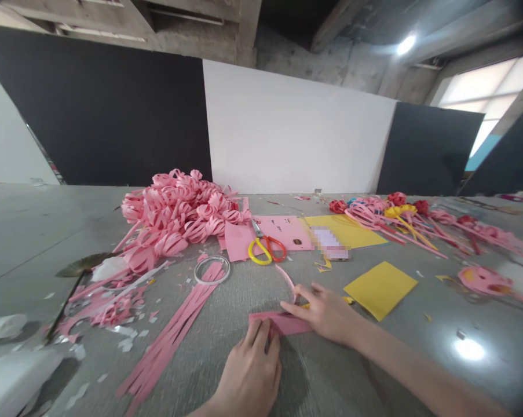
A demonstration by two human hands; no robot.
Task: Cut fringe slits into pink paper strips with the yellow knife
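A narrow folded piece of pink paper (287,324) lies on the grey surface in front of me. My left hand (253,365) presses its fingertips on the paper's left end, fingers bent and together. Over the right end rests my right hand (324,311), with its fingers spread and the fingertips near a thin curled pink strip (287,279). Something yellow, partly hidden, lies behind the right hand. Beyond the hands are scissors (267,250) with one yellow and one red-orange handle, lying on pink sheets (239,240).
A roll of tape (212,270) sits on long pink strips (169,341). Behind it is a pile of pink paper loops (178,214). A yellow sheet (380,289) lies right, paper flowers (400,211) farther back. Scraps and a white object (18,376) are at left.
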